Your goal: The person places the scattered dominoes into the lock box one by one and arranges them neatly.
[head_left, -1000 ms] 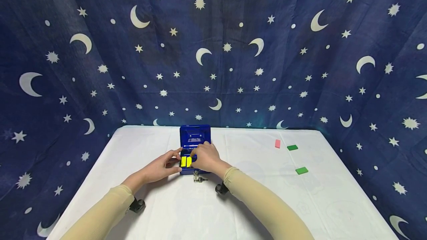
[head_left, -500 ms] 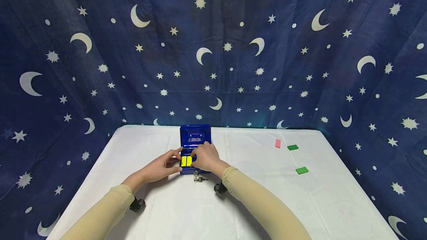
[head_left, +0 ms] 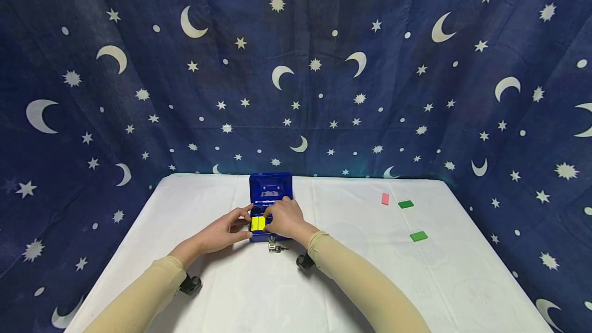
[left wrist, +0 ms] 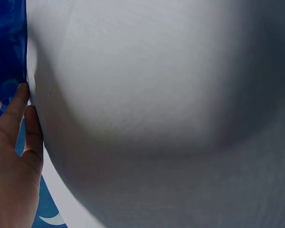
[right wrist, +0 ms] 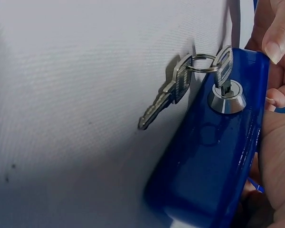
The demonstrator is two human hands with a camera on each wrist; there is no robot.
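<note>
A blue metal cash box (head_left: 271, 185) stands with its lid raised at the back middle of the table. Inside its left part, one yellow block (head_left: 254, 224) lies side by side with a second yellow block (head_left: 262, 223). My right hand (head_left: 288, 218) reaches over the right half and pinches the second block at its right side. With spread fingers, my left hand (head_left: 225, 230) touches the box's left side, its thumb at the front corner. A key sits in the front lock (right wrist: 227, 97), and another key (right wrist: 168, 92) hangs from the same ring. My right hand hides the box's right inside.
On the table's right lie a pink block (head_left: 385, 199), a dark green block (head_left: 405, 204) and a lighter green block (head_left: 419, 236). White cloth (head_left: 259, 292) covers the table. A dark blue curtain (head_left: 324, 117) with moons and stars hangs behind and beside it.
The second yellow block has straightened and shifted slightly left, closing the gap to the first one. Both hands stay almost where they were.
</note>
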